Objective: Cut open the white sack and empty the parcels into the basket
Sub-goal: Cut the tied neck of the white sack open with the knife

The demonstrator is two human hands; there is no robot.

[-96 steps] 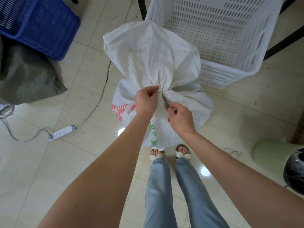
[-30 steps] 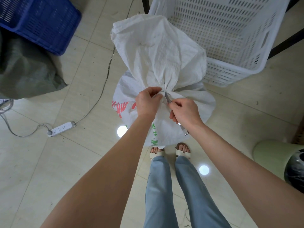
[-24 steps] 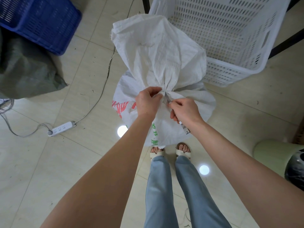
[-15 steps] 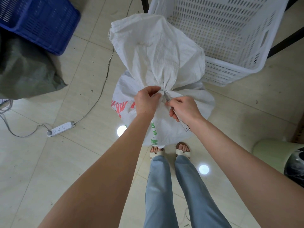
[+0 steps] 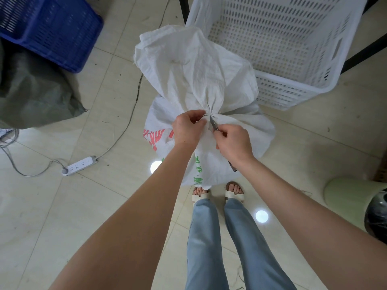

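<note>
Pinching the tied neck of the sack [image 5: 194,70], the left hand [image 5: 188,128] holds it taut; the right hand [image 5: 234,143] grips a knife [image 5: 213,124] there. The sack stands on the floor [image 5: 83,206] beside the basket [image 5: 293,88]. Better to cut away from the fingers.

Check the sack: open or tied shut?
Shut: the sack is bunched tight at its neck, left hand pinching it, right hand holding a blade there.

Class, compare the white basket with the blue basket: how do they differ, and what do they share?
The white basket stands at upper right, just behind the white sack; the blue basket sits at upper left, next to the grey-green sack. The white basket's perforated bottom shows; the blue basket is cut off by the picture's edge. Both are open-topped plastic with slotted walls.
</note>
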